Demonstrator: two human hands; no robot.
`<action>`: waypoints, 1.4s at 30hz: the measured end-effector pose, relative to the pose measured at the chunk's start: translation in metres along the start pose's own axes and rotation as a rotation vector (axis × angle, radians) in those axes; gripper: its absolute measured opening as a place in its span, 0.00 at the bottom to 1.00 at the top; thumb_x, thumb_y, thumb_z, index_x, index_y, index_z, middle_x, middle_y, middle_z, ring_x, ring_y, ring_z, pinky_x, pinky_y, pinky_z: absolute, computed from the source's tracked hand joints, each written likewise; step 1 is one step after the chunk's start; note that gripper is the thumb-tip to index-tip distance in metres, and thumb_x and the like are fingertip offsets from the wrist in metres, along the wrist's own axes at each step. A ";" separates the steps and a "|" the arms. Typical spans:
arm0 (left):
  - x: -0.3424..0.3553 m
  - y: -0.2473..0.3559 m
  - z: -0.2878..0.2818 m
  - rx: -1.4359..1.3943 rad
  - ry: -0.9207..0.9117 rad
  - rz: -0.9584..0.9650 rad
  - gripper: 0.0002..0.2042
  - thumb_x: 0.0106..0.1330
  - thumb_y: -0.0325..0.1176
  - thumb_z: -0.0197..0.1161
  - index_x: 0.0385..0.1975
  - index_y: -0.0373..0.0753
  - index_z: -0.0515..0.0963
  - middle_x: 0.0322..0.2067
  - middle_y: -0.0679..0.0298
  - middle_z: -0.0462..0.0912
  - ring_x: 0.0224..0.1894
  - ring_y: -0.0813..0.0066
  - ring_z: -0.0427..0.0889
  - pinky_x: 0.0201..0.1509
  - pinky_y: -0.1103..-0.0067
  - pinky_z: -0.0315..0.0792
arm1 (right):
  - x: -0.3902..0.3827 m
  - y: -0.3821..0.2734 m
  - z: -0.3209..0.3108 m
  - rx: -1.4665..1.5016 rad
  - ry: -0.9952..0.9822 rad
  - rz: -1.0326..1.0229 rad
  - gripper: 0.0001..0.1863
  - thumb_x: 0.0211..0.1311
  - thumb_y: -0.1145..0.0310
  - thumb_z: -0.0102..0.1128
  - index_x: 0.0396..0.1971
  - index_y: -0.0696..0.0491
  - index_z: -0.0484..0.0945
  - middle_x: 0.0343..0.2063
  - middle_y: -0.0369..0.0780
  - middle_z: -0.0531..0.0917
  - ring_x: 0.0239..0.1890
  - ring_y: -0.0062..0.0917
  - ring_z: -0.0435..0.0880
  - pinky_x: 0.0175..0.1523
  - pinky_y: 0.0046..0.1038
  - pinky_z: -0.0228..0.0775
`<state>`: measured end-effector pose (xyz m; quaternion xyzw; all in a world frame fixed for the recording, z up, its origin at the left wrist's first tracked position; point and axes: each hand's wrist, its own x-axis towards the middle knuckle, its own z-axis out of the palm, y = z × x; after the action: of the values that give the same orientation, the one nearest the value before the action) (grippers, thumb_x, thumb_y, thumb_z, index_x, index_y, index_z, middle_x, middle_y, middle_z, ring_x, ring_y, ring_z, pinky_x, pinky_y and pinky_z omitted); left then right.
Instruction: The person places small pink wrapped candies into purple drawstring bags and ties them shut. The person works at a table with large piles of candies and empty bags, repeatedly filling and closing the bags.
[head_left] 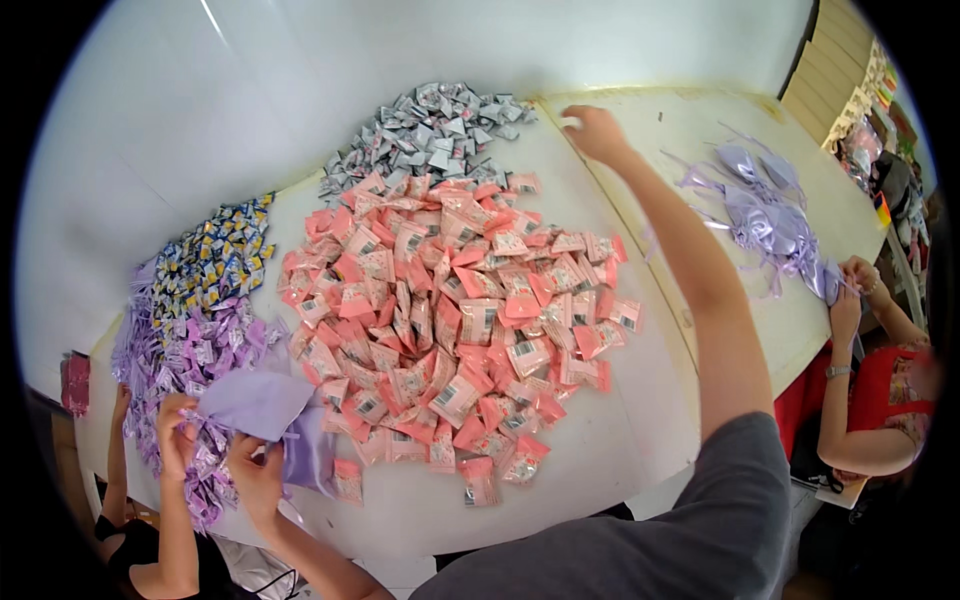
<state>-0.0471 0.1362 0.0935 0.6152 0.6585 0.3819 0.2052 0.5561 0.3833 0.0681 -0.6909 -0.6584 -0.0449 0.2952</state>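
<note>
My left hand is closed on a lavender satin pouch at the near left, its thumb and fingers curled at the pouch's lower edge. More lavender cloth hangs beside it. A co-worker's hand is at the pouch's left side. My right hand is stretched out to the far side of the table, fingers curled together; what they hold, if anything, I cannot make out. It is to the right of a heap of small silver-grey packets. A large heap of pink packets lies between my arms.
Purple packets and blue-yellow packets are heaped at left. Lavender pouches lie on the right table, where another person's hands handle one. A white wall stands behind; a seam crosses the tabletop.
</note>
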 end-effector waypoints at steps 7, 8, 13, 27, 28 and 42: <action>-0.001 -0.033 -0.002 -0.454 -0.082 -0.319 0.02 0.44 0.17 0.61 0.18 0.29 0.77 0.22 0.64 0.76 0.26 0.84 0.73 0.25 0.88 0.61 | 0.053 -0.030 0.107 -0.045 0.074 0.332 0.51 0.45 0.49 0.64 0.62 0.60 0.46 0.45 0.48 0.77 0.49 0.42 0.74 0.56 0.36 0.63; -0.001 -0.031 -0.001 -0.449 -0.082 -0.322 0.04 0.42 0.17 0.61 0.20 0.29 0.78 0.20 0.64 0.75 0.23 0.83 0.72 0.26 0.88 0.61 | 0.053 -0.034 0.105 -0.038 0.036 0.380 0.52 0.46 0.52 0.64 0.63 0.59 0.43 0.45 0.47 0.77 0.50 0.43 0.74 0.56 0.35 0.63; -0.001 -0.029 -0.013 -0.573 -0.290 -0.044 0.11 0.37 0.15 0.58 0.24 0.29 0.79 0.22 0.64 0.73 0.25 0.80 0.70 0.27 0.87 0.60 | 0.023 -0.009 0.086 0.235 0.109 0.152 0.44 0.47 0.67 0.64 0.63 0.56 0.47 0.37 0.44 0.80 0.42 0.38 0.77 0.48 0.33 0.68; -0.033 0.124 -0.007 0.303 -0.193 0.402 0.22 0.38 0.12 0.58 0.39 0.32 0.76 0.41 0.58 0.73 0.30 0.69 0.73 0.31 0.81 0.68 | -0.041 -0.036 0.030 0.396 -0.412 0.097 0.23 0.48 0.56 0.68 0.33 0.61 0.75 0.26 0.40 0.78 0.25 0.20 0.76 0.28 0.25 0.67; -0.042 0.129 -0.001 0.346 -0.182 0.350 0.23 0.39 0.12 0.58 0.41 0.32 0.75 0.42 0.58 0.72 0.30 0.69 0.74 0.30 0.81 0.69 | -0.046 -0.051 0.017 0.511 -0.454 0.297 0.21 0.49 0.62 0.67 0.37 0.60 0.74 0.27 0.41 0.79 0.26 0.20 0.76 0.27 0.24 0.68; -0.085 0.114 0.008 0.311 -0.037 0.360 0.19 0.46 0.21 0.61 0.42 0.32 0.73 0.46 0.54 0.71 0.35 0.57 0.77 0.36 0.72 0.71 | -0.205 -0.334 -0.138 1.227 -0.866 -0.202 0.14 0.53 0.74 0.57 0.39 0.63 0.74 0.32 0.45 0.81 0.34 0.26 0.82 0.43 0.24 0.76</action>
<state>0.0471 0.0508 0.1581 0.7538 0.5852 0.2948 0.0486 0.2624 0.1240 0.2056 -0.2949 -0.6823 0.5783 0.3362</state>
